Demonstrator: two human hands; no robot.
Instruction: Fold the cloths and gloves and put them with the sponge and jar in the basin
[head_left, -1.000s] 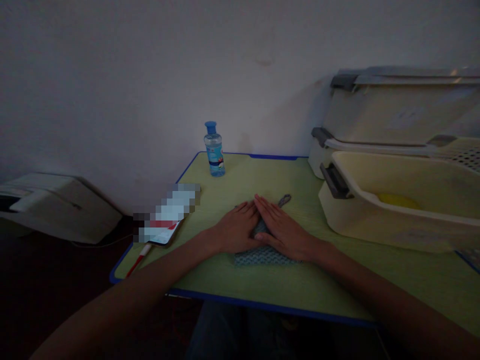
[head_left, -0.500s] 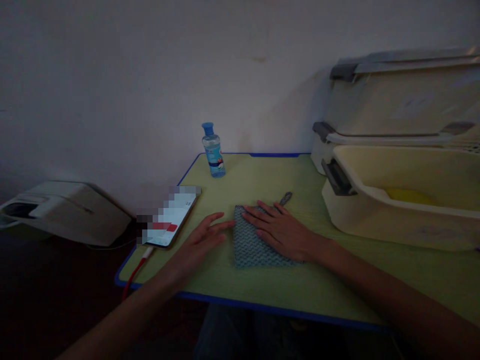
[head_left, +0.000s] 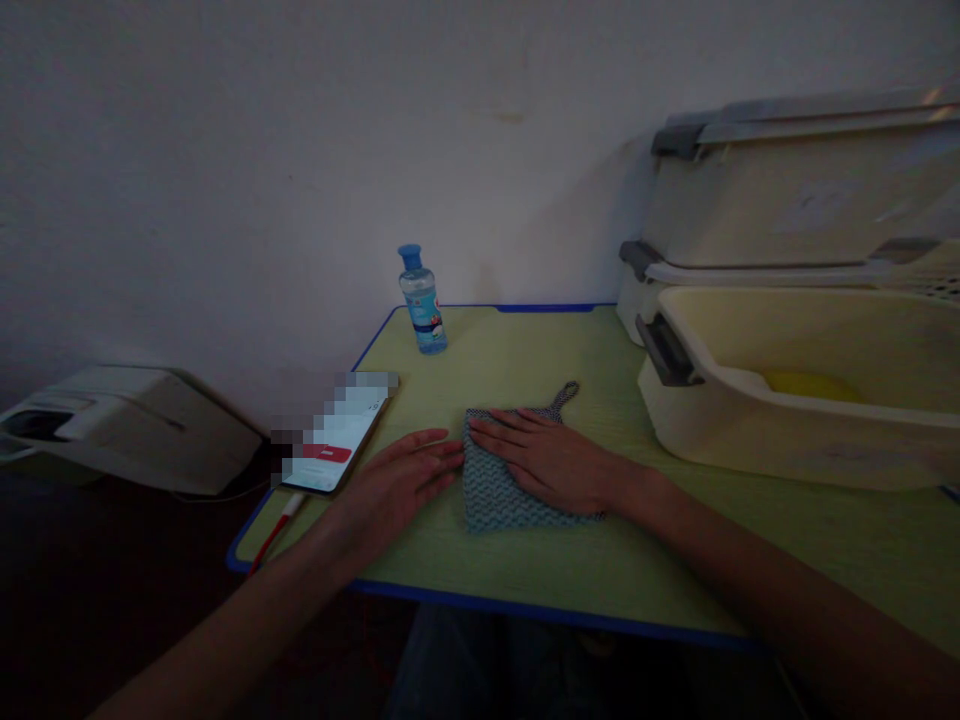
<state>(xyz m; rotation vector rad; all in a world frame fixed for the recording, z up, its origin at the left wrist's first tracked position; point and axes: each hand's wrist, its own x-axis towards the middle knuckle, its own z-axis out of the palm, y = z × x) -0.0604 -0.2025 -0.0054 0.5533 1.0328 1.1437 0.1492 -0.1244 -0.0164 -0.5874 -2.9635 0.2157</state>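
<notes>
A folded grey-blue textured cloth [head_left: 499, 500] lies flat on the table, with a small hanging loop [head_left: 568, 396] sticking out at its far right corner. My right hand [head_left: 544, 458] rests palm down on top of the cloth, fingers stretched out toward the left, hiding much of its middle and right side. Beside the cloth's left edge is my left hand [head_left: 409, 480], its fingers extended and pointing at that edge. Those fingertips are at or very near the cloth; whether they touch it I cannot tell. Nothing shows in the left hand.
On the green table [head_left: 525, 350] with a blue rim, a blue-capped bottle [head_left: 426, 315] stands at the back. A phone [head_left: 341, 440] with a red-and-white cable lies at the left. An open cream bin [head_left: 787, 440] and stacked lidded boxes [head_left: 757, 210] occupy the right.
My left hand's fingers have come closer together. My right hand has slid slightly left over the cloth, and more of the loop shows.
</notes>
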